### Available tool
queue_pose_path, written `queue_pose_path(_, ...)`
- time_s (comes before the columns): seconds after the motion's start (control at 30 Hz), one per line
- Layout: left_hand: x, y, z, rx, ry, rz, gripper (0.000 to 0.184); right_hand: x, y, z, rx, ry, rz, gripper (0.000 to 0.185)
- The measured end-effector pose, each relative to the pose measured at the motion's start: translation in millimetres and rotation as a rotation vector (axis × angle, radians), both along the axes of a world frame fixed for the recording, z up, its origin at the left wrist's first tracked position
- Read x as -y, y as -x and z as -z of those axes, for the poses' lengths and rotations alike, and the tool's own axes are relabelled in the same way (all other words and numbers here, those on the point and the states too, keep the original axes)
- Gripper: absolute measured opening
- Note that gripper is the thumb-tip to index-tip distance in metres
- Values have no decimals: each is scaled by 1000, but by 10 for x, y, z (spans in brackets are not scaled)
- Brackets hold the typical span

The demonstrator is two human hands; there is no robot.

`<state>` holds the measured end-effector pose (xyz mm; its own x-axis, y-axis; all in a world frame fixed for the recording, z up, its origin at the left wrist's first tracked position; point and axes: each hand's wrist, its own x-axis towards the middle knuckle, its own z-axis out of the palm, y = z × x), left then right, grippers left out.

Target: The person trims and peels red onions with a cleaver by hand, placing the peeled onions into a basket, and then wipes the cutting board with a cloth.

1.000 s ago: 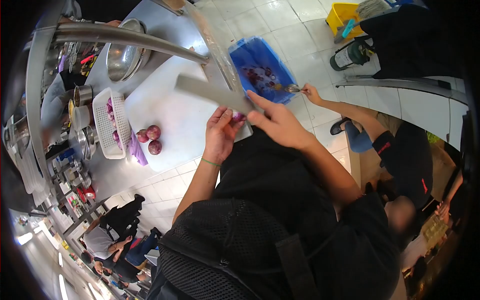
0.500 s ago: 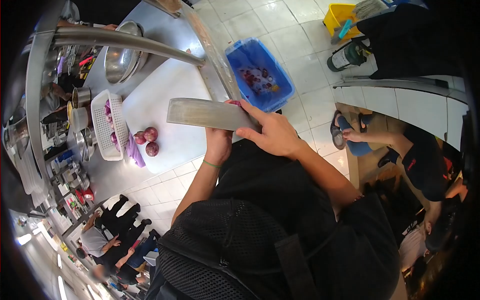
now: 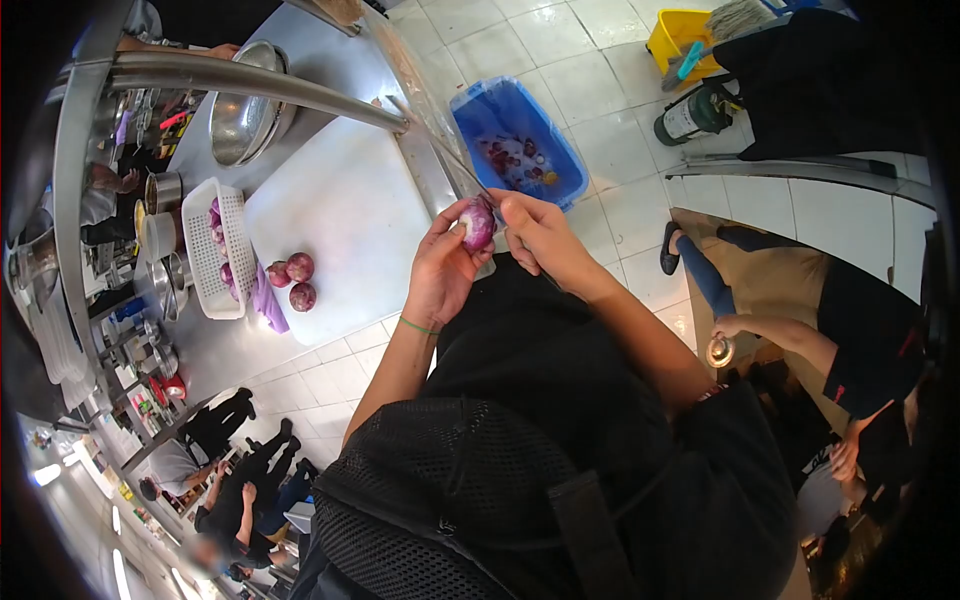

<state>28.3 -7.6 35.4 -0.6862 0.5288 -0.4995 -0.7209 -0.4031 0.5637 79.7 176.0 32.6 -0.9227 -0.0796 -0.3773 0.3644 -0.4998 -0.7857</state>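
A red onion (image 3: 477, 224) with a pale patch on its side is held in my left hand (image 3: 445, 268), just off the near edge of the white cutting board (image 3: 340, 215). My right hand (image 3: 545, 240) grips a cleaver (image 3: 455, 155), turned edge-on so that the blade shows as a thin line beside the onion. The cleaver's handle is hidden in my fingers. On the board lie several whole red onions (image 3: 299, 268) next to a purple cloth (image 3: 268, 300). A white perforated basket (image 3: 205, 255) with purple pieces in it stands at the board's far side.
A blue bin (image 3: 560, 165) with onion scraps stands on the tiled floor past the counter edge. Metal bowls (image 3: 240, 125) sit on the steel counter under a metal rail (image 3: 250, 85). A person (image 3: 820, 330) at right holds a small round metal item; other people stand lower left.
The cleaver has turned from flat-on to edge-on, its blade swinging away from in front of my left hand. The onion in my left hand now shows. The person at right has shifted.
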Motion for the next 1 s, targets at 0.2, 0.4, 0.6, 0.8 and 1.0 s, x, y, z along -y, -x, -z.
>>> queue_pose_path(0.2,61,32,69,78,-155,105,44,-79,-3,-62,-48,54,-3,66)
queue_pose_path(0.4,-5,91,-52,47,-21,3,39,-170,-45,-170,-41,11,-43,79)
queue_pose_path(0.6,-21,125,-38,-44,62,-12,34,-364,-84,-231,-71,78,-258,82)
queue_pose_path(0.8,-3,157,29,-152,165,34,38,-354,-112,-185,-51,94,-347,87)
queue_pose_path(1.0,-26,134,36,-308,362,7,33,-347,-49,-34,105,101,-265,72)
